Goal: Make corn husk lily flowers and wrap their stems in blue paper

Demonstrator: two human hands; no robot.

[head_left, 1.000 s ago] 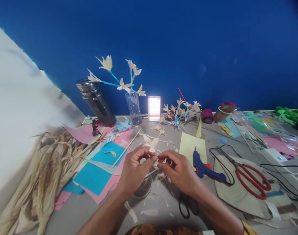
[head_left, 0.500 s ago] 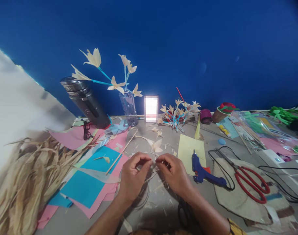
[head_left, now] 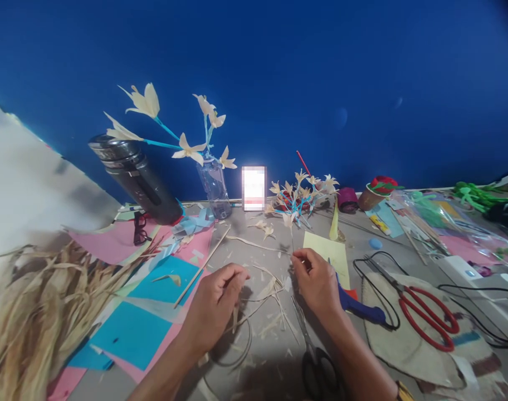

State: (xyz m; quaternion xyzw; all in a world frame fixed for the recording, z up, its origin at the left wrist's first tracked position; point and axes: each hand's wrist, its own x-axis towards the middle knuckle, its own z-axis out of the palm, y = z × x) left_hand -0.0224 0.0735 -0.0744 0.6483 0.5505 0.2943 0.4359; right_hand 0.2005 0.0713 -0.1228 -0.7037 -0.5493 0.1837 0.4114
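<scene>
My right hand (head_left: 316, 281) pinches the thin stem of a cream artificial flower (head_left: 288, 220), holding it upright with the bloom above the fingertips. To its left is my left hand (head_left: 218, 301), away from the flower, its thumb and fingers pressed together. Whatever may be between those fingers is too small or hidden to make out. Between and below the hands lie thin pale strips (head_left: 273, 287) and scraps. Black-handled scissors (head_left: 316, 362) lie close to my right forearm. Partly behind my right hand is a blue glue gun (head_left: 362, 307).
Dried husks (head_left: 32, 317), blue paper sheets (head_left: 131, 334) and a stick (head_left: 201, 267) lie left. A dark flask (head_left: 141, 184) and a bottle (head_left: 214, 189) of flowers stand behind, beside a bunch of small flowers (head_left: 302, 195). Red-handled scissors (head_left: 429, 317) lie right.
My hands have moved apart. The right hand has carried the flower right and up, and the left has let go of its stem. The black-handled scissors show more fully.
</scene>
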